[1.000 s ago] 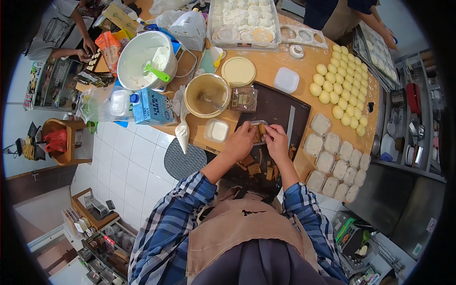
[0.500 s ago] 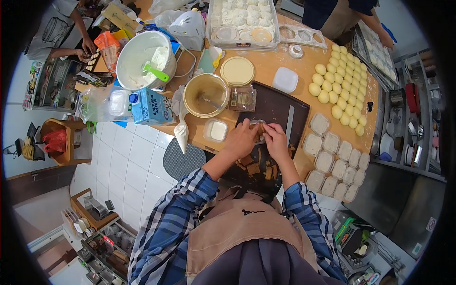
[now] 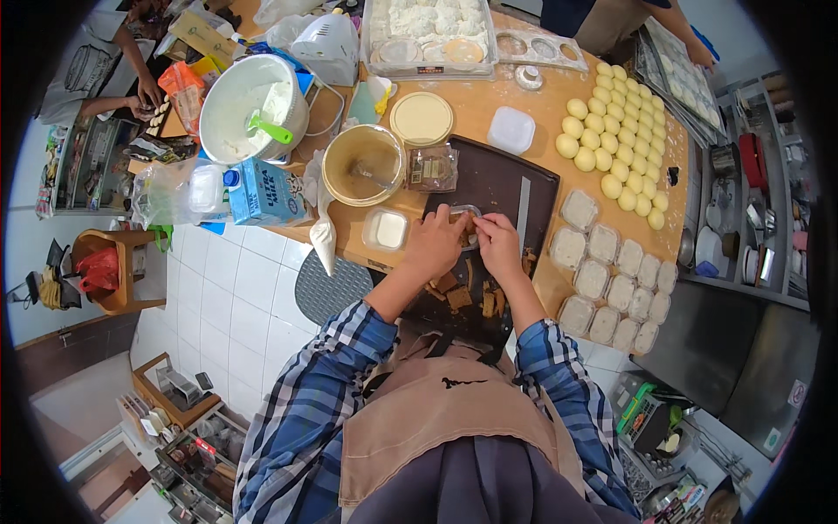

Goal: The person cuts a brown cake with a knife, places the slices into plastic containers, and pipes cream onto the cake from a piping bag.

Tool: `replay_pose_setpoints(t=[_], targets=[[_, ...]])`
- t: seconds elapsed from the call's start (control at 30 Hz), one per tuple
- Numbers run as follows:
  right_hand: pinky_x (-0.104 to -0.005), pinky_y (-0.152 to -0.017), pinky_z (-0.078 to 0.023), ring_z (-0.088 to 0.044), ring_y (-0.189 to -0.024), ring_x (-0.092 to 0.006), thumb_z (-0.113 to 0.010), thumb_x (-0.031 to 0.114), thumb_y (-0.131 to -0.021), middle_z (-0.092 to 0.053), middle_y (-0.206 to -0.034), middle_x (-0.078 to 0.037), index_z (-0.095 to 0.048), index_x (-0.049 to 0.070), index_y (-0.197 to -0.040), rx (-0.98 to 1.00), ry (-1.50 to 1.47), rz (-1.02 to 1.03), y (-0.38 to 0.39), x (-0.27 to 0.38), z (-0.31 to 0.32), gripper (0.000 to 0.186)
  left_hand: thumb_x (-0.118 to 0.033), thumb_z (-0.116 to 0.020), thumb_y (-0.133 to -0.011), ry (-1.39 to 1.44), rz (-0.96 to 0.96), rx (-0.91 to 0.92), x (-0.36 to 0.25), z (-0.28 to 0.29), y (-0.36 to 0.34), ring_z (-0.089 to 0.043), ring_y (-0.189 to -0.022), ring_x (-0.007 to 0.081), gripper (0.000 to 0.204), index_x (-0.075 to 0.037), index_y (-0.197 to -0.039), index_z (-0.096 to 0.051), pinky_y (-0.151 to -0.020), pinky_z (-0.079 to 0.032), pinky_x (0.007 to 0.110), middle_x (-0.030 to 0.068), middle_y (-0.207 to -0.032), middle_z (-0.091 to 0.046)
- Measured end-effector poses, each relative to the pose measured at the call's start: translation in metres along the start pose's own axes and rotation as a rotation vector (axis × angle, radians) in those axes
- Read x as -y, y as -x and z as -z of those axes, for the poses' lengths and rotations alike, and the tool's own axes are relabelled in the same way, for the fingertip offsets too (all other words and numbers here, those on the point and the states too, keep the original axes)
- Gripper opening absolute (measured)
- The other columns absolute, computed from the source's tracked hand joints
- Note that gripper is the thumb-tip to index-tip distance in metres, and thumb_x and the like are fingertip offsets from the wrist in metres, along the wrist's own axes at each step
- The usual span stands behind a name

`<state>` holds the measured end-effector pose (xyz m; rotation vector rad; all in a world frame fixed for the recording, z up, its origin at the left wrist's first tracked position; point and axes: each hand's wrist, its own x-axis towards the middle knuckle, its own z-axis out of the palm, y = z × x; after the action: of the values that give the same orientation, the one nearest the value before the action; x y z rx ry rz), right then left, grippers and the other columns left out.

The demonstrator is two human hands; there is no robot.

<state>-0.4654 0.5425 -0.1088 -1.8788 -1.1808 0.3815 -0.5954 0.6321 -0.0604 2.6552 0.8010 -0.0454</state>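
Observation:
A small clear plastic tub (image 3: pixel 469 237) with brown cake in it sits between my hands on a dark baking tray (image 3: pixel 489 166). My left hand (image 3: pixel 435 242) curls around its left side, fingertips over the cake. From the right, my right hand (image 3: pixel 499 244) grips the tub's side, thumb and fingers close together at the rim. The fingers partly hide the cake inside. Cut brown cake pieces (image 3: pixel 458 298) lie on the tray nearer to me. A metal strip (image 3: pixel 523 205) rests along the tray's right part.
Left of the tray stand a tub of white cream (image 3: pixel 386 229), a filled piping bag (image 3: pixel 323 236), a brown-smeared bucket (image 3: pixel 332 179), a milk carton (image 3: pixel 262 196) and a white bowl (image 3: pixel 214 113). To the right are lidded tubs (image 3: pixel 594 279) and yellow dough balls (image 3: pixel 602 140). Other people work at the far side.
The whole view has shifted slightly, so the table appears a little higher and further left. Both hands stay at the tub, with small finger shifts.

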Motion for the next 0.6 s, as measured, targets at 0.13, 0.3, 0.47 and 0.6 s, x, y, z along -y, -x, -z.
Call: replay_pose_setpoints(t=[0.13,0.3,0.47,0.6], targets=[[-0.0354,-0.07,-0.049,-0.06,-0.079,-0.0307,-0.062,0.005,-0.077,-0.059,-0.093,-0.016,-0.065,0.001,-0.095,-0.149,0.065,-0.083,0.006,0.006,0.028,0.019,-0.017,-0.06,-0.076,0.045,0.015,-0.071,-0.002,0.018,0.013,-0.055,-0.092,0.0306,0.045,-0.009,-0.119,-0.051,-0.076,-0.044,0.044,0.0143,-0.107,-0.048],[-0.0396,-0.068,-0.046,-0.058,-0.075,-0.0323,-0.064,0.008,-0.074,-0.058,-0.083,-0.016,-0.061,0.0,-0.085,-0.057,0.261,-0.298,0.044,-0.019,0.061,0.014,-0.017,-0.062,-0.077,0.226,0.023,-0.012,-0.013,0.014,0.054,-0.055,-0.093,0.0331,0.033,-0.004,-0.107,-0.057,-0.078,-0.046,0.041,0.0165,-0.106,-0.052],[-0.0431,-0.067,-0.048,-0.059,-0.079,-0.0351,-0.068,0.012,-0.071,-0.057,-0.087,-0.016,-0.056,0.002,-0.088,0.051,0.457,-0.387,0.069,-0.007,0.054,0.023,-0.016,-0.065,-0.074,0.36,-0.169,0.143,-0.048,-0.041,0.079,-0.054,-0.093,0.032,0.032,-0.003,-0.101,-0.058,-0.08,-0.046,0.039,0.0135,-0.105,-0.054],[-0.0435,-0.067,-0.049,-0.06,-0.08,-0.0356,-0.068,0.013,-0.071,-0.057,-0.089,-0.016,-0.053,0.003,-0.093,0.084,0.531,-0.419,0.074,0.002,0.046,0.028,-0.016,-0.066,-0.072,0.255,-0.233,-0.012,-0.063,-0.067,0.072,-0.052,-0.097,0.0289,0.035,-0.004,-0.103,-0.058,-0.083,-0.045,0.038,0.0102,-0.105,-0.054]])
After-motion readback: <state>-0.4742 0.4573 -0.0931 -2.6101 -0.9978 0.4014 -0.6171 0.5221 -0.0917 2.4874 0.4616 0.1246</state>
